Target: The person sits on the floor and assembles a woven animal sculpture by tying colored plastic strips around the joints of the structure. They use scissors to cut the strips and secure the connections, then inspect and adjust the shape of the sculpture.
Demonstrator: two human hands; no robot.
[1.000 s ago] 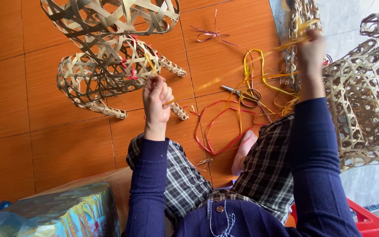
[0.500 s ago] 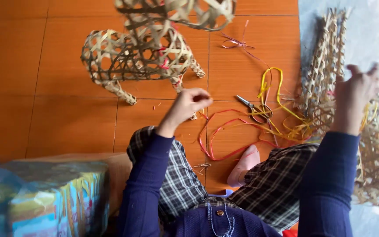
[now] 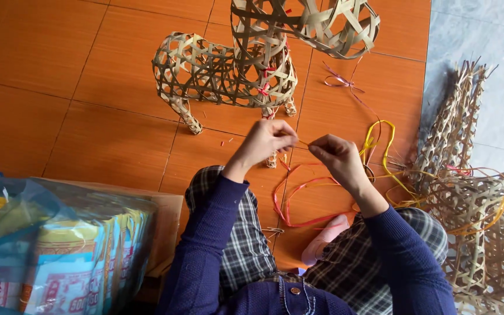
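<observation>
A large woven bamboo animal frame (image 3: 223, 73) is standing on the orange tiled floor (image 3: 59, 87), just beyond the seated person's knees. The left hand (image 3: 266, 142) and right hand (image 3: 336, 158) are meeting close together, both pinching a thin yellow strip (image 3: 303, 142), apparently readying a tie; threading it through the weave would call for steady, fine fingerwork.

The floor (image 3: 59, 116) is laid with large orange tiles, giving way to pale grey tiles (image 3: 479, 41) along the right edge. A woven bamboo animal frame (image 3: 223, 73) stands on the orange tiles on its short legs. Near it lie a loose red strip (image 3: 298, 198) in loops, a yellow strip (image 3: 383, 151) and small cuttings. More woven bamboo pieces (image 3: 473, 198) are heaped at the right, across both tile colours. A plastic-wrapped bundle of printed packets (image 3: 59, 251) sits at the lower left.
</observation>
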